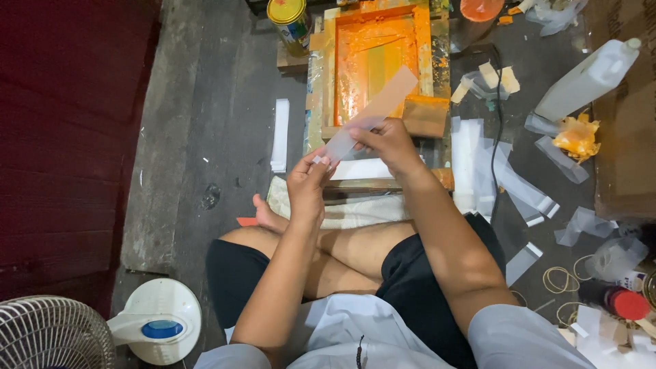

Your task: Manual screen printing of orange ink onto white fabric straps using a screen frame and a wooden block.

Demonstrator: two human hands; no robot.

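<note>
As we sit cross-legged on the floor (205,102), we hold a long clear plastic strip (372,113) in the middle of the frame, just above our knees. Its long axis runs on a slant, from the lower left, where our hands meet, up to the right, so that its free end hangs over the orange-stained wooden printing frame (379,61) at the top centre. Our left hand (307,184) sits lower and to the left, its fingers (320,162) pressed together on the strip's near end. Our right hand (389,140) is just above and to the right, its fingers (355,131) pinched on the strip's edge a little further along. The two hands are nearly touching, and both grips lie at the same low end, so most of the strip stretches away from the fingers toward the upper right, unsupported.

Around us, more clear strips (509,181) lie scattered on the floor at the right, beside a white plastic jug (588,78) in the upper right. A yellow-topped tin (290,20) stands at the top, left of the frame, and a white fan (51,335) fills the lower left corner.
</note>
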